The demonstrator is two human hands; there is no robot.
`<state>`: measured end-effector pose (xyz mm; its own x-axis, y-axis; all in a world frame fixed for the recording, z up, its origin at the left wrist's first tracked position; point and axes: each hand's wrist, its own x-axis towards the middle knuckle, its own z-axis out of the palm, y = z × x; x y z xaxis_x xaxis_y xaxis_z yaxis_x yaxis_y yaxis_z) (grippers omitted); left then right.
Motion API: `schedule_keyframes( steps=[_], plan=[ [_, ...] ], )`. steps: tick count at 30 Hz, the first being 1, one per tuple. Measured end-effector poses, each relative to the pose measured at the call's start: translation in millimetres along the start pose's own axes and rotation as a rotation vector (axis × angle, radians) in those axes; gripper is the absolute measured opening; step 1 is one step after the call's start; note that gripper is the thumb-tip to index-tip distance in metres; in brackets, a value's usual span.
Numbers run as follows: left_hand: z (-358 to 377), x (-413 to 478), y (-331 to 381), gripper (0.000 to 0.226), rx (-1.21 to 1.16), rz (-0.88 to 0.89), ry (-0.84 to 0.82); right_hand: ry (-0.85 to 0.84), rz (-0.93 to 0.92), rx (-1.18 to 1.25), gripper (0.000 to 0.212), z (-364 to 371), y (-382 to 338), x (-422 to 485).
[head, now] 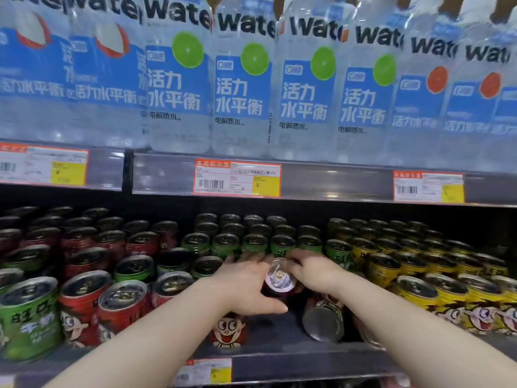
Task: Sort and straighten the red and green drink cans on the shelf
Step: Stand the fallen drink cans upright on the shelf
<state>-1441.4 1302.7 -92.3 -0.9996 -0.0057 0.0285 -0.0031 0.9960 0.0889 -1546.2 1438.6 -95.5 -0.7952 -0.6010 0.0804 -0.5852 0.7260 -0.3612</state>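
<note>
Both hands meet around one red can (279,279) in the middle of the lower shelf, its silver top tilted toward me. My left hand (246,284) wraps its left side, thumb low. My right hand (313,271) grips its right side. Below my left wrist a red can (228,330) with a cartoon face stands upright. A red can (324,317) lies on its side under my right wrist, silver bottom facing me. Red cans (84,301) and green cans (30,315) stand mixed at left. Rows of green cans (253,242) fill the back behind my hands.
Yellow cans (419,292) fill the shelf's right side. The upper shelf carries large water bottles (179,79), its rail (335,182) with price tags hanging low over the cans. The lower shelf's front edge (293,365) holds a price tag too. A bare patch lies between the two front red cans.
</note>
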Motion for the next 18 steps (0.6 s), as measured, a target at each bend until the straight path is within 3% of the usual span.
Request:
schedule_keyframes(
  steps=[5, 7, 10, 13, 16, 18],
  plan=[
    [4.5, 14.1, 13.1, 0.081, 0.001, -0.055, -0.025, -0.122, 0.003, 0.252, 0.028, 1.6, 5.7, 8.3],
    [4.2, 19.5, 20.4, 0.078, 0.027, -0.054, -0.03, -0.052, -0.031, 0.308, 0.027, -13.5, 18.2, 10.3],
    [6.3, 24.8, 33.0, 0.084, 0.039, -0.009, -0.031, 0.079, -0.054, 0.106, 0.022, -53.8, 43.7, 7.4],
    [8.7, 28.1, 39.3, 0.092, 0.06, -0.01, -0.054, -0.153, -0.039, -0.165, 0.027, -72.7, 59.5, -3.3],
    [9.8, 31.8, 36.6, 0.09, 0.076, -0.037, -0.076, -0.502, -0.024, -0.321, 0.068, -58.5, 57.8, -11.4],
    [8.5, 33.7, 32.0, 0.085, 0.112, -0.032, -0.077, -0.591, -0.09, -0.356, 0.09, -49.8, 53.8, -14.6]
  ],
)
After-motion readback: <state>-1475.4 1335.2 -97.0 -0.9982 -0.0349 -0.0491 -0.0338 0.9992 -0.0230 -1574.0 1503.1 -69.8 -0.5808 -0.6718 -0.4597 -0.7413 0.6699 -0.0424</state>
